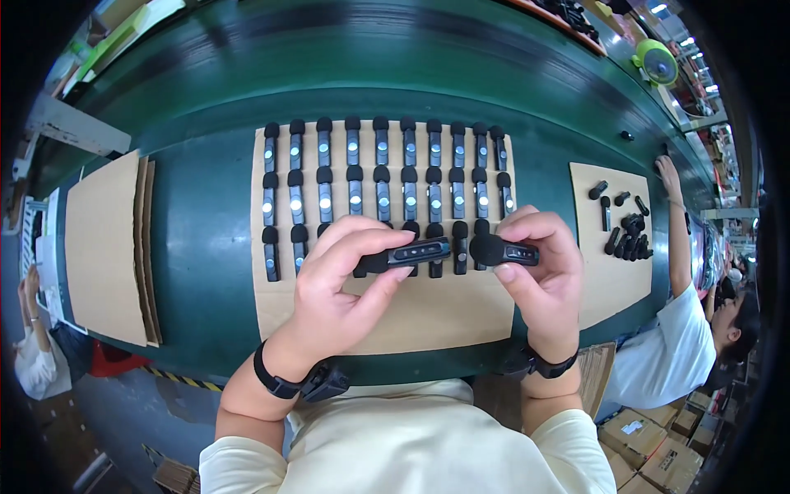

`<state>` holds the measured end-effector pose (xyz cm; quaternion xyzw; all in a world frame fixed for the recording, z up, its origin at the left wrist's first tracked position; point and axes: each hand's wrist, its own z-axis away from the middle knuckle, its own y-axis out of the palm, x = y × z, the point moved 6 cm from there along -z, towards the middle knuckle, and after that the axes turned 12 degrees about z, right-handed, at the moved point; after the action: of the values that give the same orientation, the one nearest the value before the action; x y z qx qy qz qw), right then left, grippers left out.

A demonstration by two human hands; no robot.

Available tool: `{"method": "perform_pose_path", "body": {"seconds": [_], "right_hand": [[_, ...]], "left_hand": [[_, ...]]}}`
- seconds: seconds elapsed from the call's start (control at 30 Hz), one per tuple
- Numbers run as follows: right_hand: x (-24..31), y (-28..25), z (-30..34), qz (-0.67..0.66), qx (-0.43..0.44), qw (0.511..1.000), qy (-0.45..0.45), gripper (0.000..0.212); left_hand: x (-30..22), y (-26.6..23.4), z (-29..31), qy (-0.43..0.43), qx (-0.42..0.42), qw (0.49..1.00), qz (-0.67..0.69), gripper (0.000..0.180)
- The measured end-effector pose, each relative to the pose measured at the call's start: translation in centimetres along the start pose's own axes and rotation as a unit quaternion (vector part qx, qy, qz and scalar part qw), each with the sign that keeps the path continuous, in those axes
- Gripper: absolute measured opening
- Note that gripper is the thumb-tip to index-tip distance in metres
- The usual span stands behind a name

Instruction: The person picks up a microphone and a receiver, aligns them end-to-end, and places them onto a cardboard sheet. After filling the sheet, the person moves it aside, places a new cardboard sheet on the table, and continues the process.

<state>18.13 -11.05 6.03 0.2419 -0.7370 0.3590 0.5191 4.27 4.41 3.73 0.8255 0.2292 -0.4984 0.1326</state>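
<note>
The left grip [336, 276] narrowly pinches a black, foam-capped oblong microphone [420, 252], the right grip [547, 267] its twin [520, 254], above a tan cardboard sheet [428, 321]; apparently under inspection, both next call for steady handling.

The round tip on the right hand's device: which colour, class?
The round tip is black; the head view shows it best.

Place: we're in a factory workshop here!
Green bench [197, 247]: stretching wide beneath left hand [337, 280] and right hand [547, 272].
Black devices [324, 148]: matching, ranked in rows under and beyond the grip.
Co-workers [666, 362]: one far right of the grip, another far left.
Cartons [671, 465]: piling up, lower right.
Hazard stripe [183, 377]: yellow-black, lower left of the grip.
</note>
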Motion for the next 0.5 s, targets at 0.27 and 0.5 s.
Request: {"method": "perform_pose_path", "body": {"seconds": [0.27,0.5], "right_hand": [[-3.6,0.5,1.3,0.060,-0.022,0.997,-0.054,0.029],[-2.8,0.3,1.3,0.085,-0.012,0.995,-0.054,0.029]], "left_hand": [[0.7,0.5,0.8,-0.079,0.041,0.995,0.043,0.029],[0.9,0.9,0.6,-0.032,0.043,0.998,0.023,0.031]]}}
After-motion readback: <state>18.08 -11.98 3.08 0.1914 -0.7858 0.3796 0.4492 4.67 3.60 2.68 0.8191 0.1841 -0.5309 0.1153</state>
